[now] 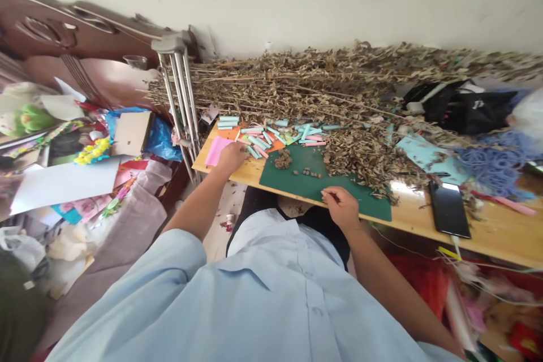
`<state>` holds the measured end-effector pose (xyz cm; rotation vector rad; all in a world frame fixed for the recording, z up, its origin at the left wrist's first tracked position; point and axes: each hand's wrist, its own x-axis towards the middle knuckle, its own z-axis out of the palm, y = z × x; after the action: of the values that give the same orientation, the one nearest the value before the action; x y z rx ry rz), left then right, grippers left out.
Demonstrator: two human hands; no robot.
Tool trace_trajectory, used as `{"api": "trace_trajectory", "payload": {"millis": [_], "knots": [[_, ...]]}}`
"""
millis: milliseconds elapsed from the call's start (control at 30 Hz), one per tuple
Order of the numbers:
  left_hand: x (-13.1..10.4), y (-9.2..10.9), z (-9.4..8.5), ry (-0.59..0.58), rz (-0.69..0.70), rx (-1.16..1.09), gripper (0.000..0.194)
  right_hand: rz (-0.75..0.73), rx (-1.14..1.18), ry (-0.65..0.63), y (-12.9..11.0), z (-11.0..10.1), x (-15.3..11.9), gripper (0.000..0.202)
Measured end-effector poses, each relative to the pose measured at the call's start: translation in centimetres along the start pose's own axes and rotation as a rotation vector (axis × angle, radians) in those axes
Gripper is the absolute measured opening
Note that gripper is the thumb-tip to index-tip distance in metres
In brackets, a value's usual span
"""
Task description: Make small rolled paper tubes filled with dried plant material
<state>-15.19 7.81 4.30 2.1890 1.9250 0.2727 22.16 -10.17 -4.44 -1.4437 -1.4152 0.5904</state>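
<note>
My left hand (231,159) rests at the left end of the table, over the edge of a pink paper sheet (217,150) and beside rolled paper tubes (257,142). Its fingers are too small and blurred to show a grip. Curled at the near edge of the dark green mat (292,178) is my right hand (341,206), thumb and fingers drawn together; anything between them is hidden. On the mat lie a clump of brown crumbled plant matter (283,159) and a short row of small brown pieces (311,173). Dry leaves (360,158) are heaped on its right part.
Dried leafy stalks (288,87) line the wall behind the table. Metal crutches (180,85) lean at the left. A black phone (449,209) with a cable, blue yarn (494,161) and a black bag (470,107) are on the right. Papers (68,184) clutter the bed.
</note>
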Motion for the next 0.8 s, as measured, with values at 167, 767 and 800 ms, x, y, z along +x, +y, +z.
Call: {"api": "trace_trajectory", "payload": {"millis": [167,767,800], "knots": [[-0.2,0.1,1.3,0.024,0.090,-0.016,0.048,-0.029,-0.033,0.010,0.2,0.0,-0.1,0.015],[-0.1,0.2,2.6,0.032,0.041,-0.031,0.026,0.026,-0.018,0.005,-0.1,0.0,-0.2,0.019],[-0.1,0.2,2.5,0.038,0.034,-0.045,0.026,0.027,-0.017,0.003,0.0,0.0,-0.2,0.019]]}}
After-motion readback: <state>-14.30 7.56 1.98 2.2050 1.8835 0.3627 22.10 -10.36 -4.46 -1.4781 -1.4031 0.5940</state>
